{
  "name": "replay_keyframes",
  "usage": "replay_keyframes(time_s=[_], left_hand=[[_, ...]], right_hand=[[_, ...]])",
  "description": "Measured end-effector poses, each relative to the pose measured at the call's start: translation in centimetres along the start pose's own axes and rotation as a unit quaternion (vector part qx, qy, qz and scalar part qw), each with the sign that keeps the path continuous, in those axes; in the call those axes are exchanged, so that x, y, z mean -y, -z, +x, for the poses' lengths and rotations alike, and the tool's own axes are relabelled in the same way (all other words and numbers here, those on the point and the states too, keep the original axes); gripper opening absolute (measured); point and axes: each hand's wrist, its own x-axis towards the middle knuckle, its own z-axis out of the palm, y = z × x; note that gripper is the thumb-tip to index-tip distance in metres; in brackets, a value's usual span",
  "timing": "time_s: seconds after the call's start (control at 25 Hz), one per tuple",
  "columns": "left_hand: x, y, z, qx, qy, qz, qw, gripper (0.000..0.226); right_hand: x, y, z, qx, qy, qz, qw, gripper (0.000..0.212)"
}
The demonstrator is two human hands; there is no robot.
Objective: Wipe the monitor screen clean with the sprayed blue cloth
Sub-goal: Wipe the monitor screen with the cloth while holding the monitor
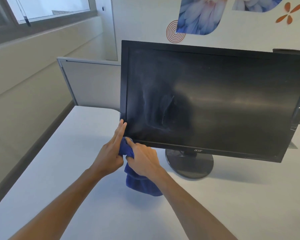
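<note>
A black monitor (215, 101) stands on a round base (189, 165) on the white desk (68, 161); its dark screen shows pale smears left of centre. The blue cloth (139, 182) hangs bunched below the monitor's lower left corner. My right hand (144, 160) grips its upper part, index finger pointing at that corner. My left hand (111, 153) pinches the cloth from the left, two fingers stretched up along the bezel's left edge. Most of the cloth's top is hidden between the hands.
A grey partition panel (87, 84) stands behind the desk's far left end. A wall with a window (47, 7) runs along the left. Flower decals (201, 14) cover the wall behind the monitor.
</note>
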Motion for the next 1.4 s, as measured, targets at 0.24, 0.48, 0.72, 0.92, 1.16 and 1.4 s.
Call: replay_keyframes(time_s=[0.24, 0.48, 0.72, 0.92, 1.16, 1.4], left_hand=[[0.2, 0.0, -0.1, 0.005, -0.013, 0.017, 1.000, 0.113], [1.0, 0.1, -0.1, 0.013, 0.030, 0.001, 0.999, 0.115], [1.3, -0.1, -0.1, 0.025, 0.034, 0.038, 0.998, 0.119], [1.1, 0.0, -0.1, 0.009, 0.028, 0.009, 1.000, 0.112], [0.7, -0.3, 0.1, 0.004, 0.041, -0.047, 0.998, 0.106], [0.9, -0.6, 0.0, -0.004, 0.024, -0.032, 0.999, 0.108]], right_hand=[[0.0, 1.2, 1.2, 0.021, -0.008, 0.008, 1.000, 0.041], [-0.6, 2.3, 1.5, 0.065, -0.021, 0.067, 0.995, 0.031], [-1.8, 1.8, -1.6, -0.122, -0.068, 0.068, 0.988, 0.044], [-0.2, 1.7, -0.1, -0.072, 0.011, -0.009, 0.997, 0.049], [0.8, -0.2, 0.0, -0.011, -0.012, 0.002, 1.000, 0.042], [0.8, 0.7, 0.3, 0.028, -0.011, 0.016, 0.999, 0.036]])
